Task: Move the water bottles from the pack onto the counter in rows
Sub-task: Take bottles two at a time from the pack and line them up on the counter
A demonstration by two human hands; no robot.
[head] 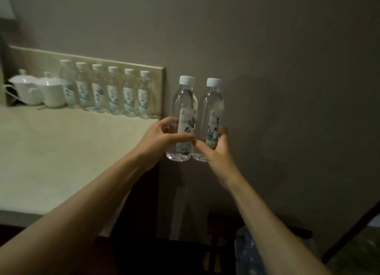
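Two clear water bottles with white caps are held upright in the air, just past the right end of the counter (61, 151). My left hand (164, 139) grips the left bottle (184, 102) around its label. My right hand (213, 151) grips the right bottle (212, 108) from below and behind. The two bottles touch side by side. A row of several matching bottles (113, 92) stands along the counter's back panel. At the bottom right, the plastic-wrapped pack (246, 252) is partly visible in the dark.
Two white lidded teacups (39, 92) stand at the counter's back left, beside the row. A grey wall (267, 69) rises right behind the held bottles. Dark furniture (222, 223) sits below the counter's right end. A dark diagonal bar (349, 229) crosses the lower right corner.
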